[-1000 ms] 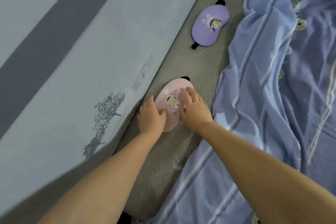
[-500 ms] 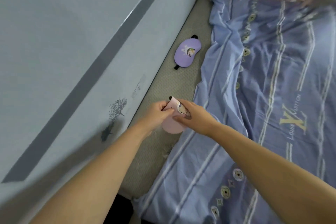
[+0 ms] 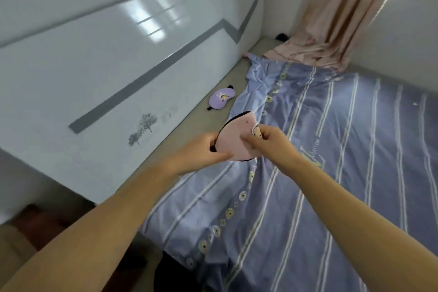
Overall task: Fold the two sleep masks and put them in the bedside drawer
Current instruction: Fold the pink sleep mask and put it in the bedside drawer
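A pink sleep mask (image 3: pixel 233 138) with a black edge and a small cartoon face is lifted above the bed, folded over on itself. My left hand (image 3: pixel 206 152) pinches its left edge and my right hand (image 3: pixel 267 141) grips its right side over the cartoon. A purple sleep mask (image 3: pixel 221 100) with a black strap lies flat on the grey mattress strip (image 3: pixel 189 130) beside the headboard, farther away. No drawer can be made out.
A glossy white headboard (image 3: pixel 118 73) with a grey stripe runs along the left. A blue striped sheet (image 3: pixel 331 161) covers the bed on the right. Pink curtains (image 3: pixel 336 19) hang at the far corner. A dark, blurred area lies at lower left.
The pink mask went from lying flat on the mattress to being picked up and folded between both hands. The view has risen and now shows more of the room.
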Available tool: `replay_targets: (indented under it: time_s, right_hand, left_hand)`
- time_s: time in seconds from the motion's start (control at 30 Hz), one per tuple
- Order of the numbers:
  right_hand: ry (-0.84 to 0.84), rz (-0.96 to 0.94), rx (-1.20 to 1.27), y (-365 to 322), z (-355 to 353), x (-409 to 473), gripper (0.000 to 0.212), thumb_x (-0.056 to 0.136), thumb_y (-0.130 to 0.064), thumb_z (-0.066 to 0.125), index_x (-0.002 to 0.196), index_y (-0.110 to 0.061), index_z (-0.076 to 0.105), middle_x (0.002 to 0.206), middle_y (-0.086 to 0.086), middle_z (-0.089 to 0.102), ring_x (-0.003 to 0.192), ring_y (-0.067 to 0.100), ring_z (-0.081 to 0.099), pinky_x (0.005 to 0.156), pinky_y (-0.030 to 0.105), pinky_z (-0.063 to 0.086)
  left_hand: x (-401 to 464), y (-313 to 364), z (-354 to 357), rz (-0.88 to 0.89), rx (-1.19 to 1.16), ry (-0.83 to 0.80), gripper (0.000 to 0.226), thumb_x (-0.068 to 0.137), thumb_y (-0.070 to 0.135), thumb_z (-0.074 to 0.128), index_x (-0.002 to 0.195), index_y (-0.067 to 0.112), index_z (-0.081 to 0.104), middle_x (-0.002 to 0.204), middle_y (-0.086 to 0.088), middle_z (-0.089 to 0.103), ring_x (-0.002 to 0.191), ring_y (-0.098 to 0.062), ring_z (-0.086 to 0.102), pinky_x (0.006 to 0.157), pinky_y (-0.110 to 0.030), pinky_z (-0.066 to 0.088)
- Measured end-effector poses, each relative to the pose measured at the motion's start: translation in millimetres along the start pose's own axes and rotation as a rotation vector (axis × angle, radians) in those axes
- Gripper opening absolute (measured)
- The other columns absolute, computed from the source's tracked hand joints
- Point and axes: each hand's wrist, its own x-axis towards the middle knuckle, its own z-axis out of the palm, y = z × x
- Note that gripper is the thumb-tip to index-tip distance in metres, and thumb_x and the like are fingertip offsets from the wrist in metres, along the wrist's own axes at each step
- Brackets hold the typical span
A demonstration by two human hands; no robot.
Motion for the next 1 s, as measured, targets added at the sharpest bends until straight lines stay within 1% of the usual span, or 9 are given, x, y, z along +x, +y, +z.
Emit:
replay_targets:
  time_s: [0.1, 0.17, 0.23, 0.37, 0.6, 0.73, 0.8, 0.9, 1.0]
  right_hand:
    - [0.037, 0.035, 0.198, -9.6, -20.6, -36.2, 0.019, 0.089, -0.025, 0.059, 0.078, -0.009, 0.057, 0.076, 0.010, 0.055, 0.068, 0.019, 0.057, 0.061, 0.030, 0.049]
    - [0.025, 0.034, 0.219, -16.5, -29.7, -56.8, 0.009, 0.091, -0.023, 0.057, 0.085, -0.016, 0.060, 0.079, 0.007, 0.058, 0.065, 0.018, 0.059, 0.058, 0.029, 0.052]
    - [0.003, -0.006, 0.165, -22.8, -35.1, -75.6, 0.008, 0.092, -0.021, 0.055, 0.086, -0.016, 0.057, 0.071, 0.005, 0.057, 0.052, 0.013, 0.057, 0.045, 0.023, 0.047]
    - [-0.094, -0.083, 0.098, -37.0, -31.5, -104.4, 0.007, 0.092, -0.018, 0.055, 0.085, -0.017, 0.051, 0.050, -0.009, 0.059, 0.039, 0.008, 0.055, 0.034, 0.019, 0.036]
    - [-0.281, -0.004, 0.391, -65.0, -2.9, -127.0, 0.023, 0.084, -0.009, 0.063, 0.102, -0.024, 0.063, 0.083, 0.004, 0.059, 0.062, 0.011, 0.057, 0.049, 0.020, 0.048]
    - [-0.140, 0.010, 0.648, -71.1, 22.0, -132.2, 0.011, 0.085, -0.013, 0.063, 0.091, -0.019, 0.070, 0.084, 0.001, 0.070, 0.076, 0.016, 0.063, 0.068, 0.029, 0.055]
    - [-0.001, -0.054, 0.440, -69.2, 30.9, -133.4, 0.011, 0.087, -0.017, 0.060, 0.087, -0.023, 0.070, 0.077, -0.001, 0.070, 0.069, 0.014, 0.063, 0.064, 0.029, 0.054]
    - [0.280, -0.195, -0.056, -66.7, 26.6, -132.5, 0.019, 0.091, -0.015, 0.049, 0.096, -0.017, 0.067, 0.077, 0.010, 0.064, 0.052, 0.013, 0.057, 0.049, 0.031, 0.052]
    - [0.390, -0.234, -0.389, -62.0, 12.0, -130.0, 0.025, 0.092, -0.012, 0.043, 0.106, -0.011, 0.064, 0.074, 0.010, 0.060, 0.056, 0.025, 0.057, 0.053, 0.039, 0.052]
  left_hand:
    - [-46.0, 15.8, 31.9, -0.019, 0.075, 0.073, 0.013, 0.087, 0.026, 0.061, 0.088, 0.013, 0.060, 0.064, 0.007, 0.062, 0.060, -0.008, 0.057, 0.060, -0.019, 0.043]
    - [-71.2, 22.5, 46.2, -0.034, 0.041, 0.209, 0.029, 0.089, 0.032, 0.058, 0.087, 0.003, 0.060, 0.060, -0.006, 0.057, 0.057, -0.012, 0.052, 0.058, -0.025, 0.039]
    - [-92.5, 30.5, 54.1, 0.003, 0.001, 0.327, 0.028, 0.089, 0.034, 0.057, 0.086, 0.007, 0.063, 0.061, -0.013, 0.058, 0.055, -0.013, 0.050, 0.056, -0.027, 0.038]
    - [-121.0, 44.8, 55.9, 0.091, -0.108, 0.408, 0.021, 0.086, 0.031, 0.062, 0.067, 0.020, 0.062, 0.051, 0.007, 0.056, 0.047, -0.005, 0.047, 0.050, -0.013, 0.038]
    - [-144.8, 58.7, 49.6, 0.068, -0.243, 0.423, 0.017, 0.086, 0.020, 0.062, 0.074, 0.014, 0.051, 0.053, 0.004, 0.064, 0.050, -0.008, 0.057, 0.053, -0.024, 0.046]
    - [-154.9, 61.7, 58.3, 0.071, -0.350, 0.386, 0.014, 0.092, 0.014, 0.054, 0.090, 0.001, 0.055, 0.039, 0.004, 0.050, 0.034, -0.008, 0.047, 0.071, -0.041, 0.055]
    - [-156.5, 64.3, 62.7, 0.046, -0.323, 0.310, 0.020, 0.094, 0.015, 0.052, 0.101, -0.003, 0.055, 0.038, 0.004, 0.043, 0.033, -0.006, 0.043, 0.077, -0.048, 0.056]
    - [-160.4, 65.4, 61.1, 0.065, -0.206, 0.138, 0.016, 0.092, 0.016, 0.053, 0.104, 0.009, 0.061, 0.046, 0.003, 0.057, 0.049, -0.013, 0.052, 0.057, -0.025, 0.048]
    - [-165.5, 60.3, 53.0, 0.091, -0.132, 0.137, 0.010, 0.088, 0.018, 0.059, 0.088, 0.011, 0.067, 0.057, 0.004, 0.069, 0.066, -0.011, 0.058, 0.064, -0.017, 0.044]
